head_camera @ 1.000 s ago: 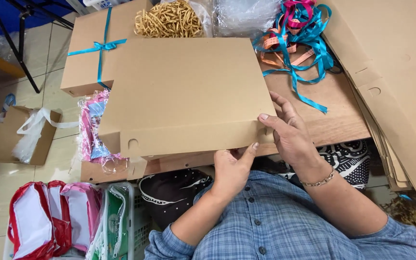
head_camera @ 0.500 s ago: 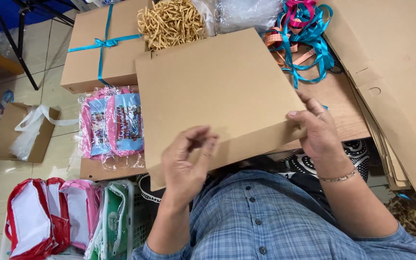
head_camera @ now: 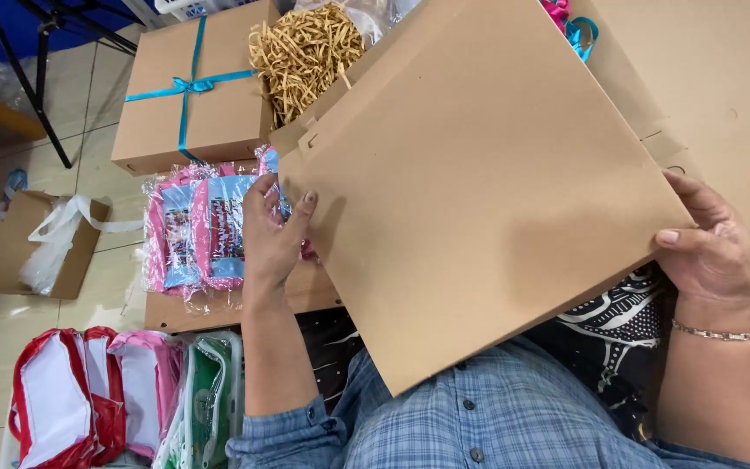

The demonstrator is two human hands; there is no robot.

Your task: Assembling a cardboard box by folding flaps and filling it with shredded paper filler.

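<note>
A large flat brown cardboard box lid (head_camera: 479,191) is lifted and tilted toward me, filling the middle of the view. My left hand (head_camera: 275,234) grips its left edge, thumb on the top face. My right hand (head_camera: 709,247), with a thin bracelet at the wrist, holds its right corner. The lid hides most of the table behind it. Just left of my left hand lie pink and blue packets in clear wrap (head_camera: 197,230) on a flat brown board (head_camera: 219,308).
A closed brown box tied with a teal ribbon (head_camera: 193,87) sits at the upper left, beside a heap of tan paper shred (head_camera: 305,48). More cardboard sheets (head_camera: 722,78) lean at the right. Red, pink and green clear pouches (head_camera: 115,391) and a small open carton (head_camera: 36,243) are on the floor.
The lid has been raised and swung up toward me, now covering the ribbons and table. My left hand moved from under its front edge to its left edge; my right hand shifted to the right corner.
</note>
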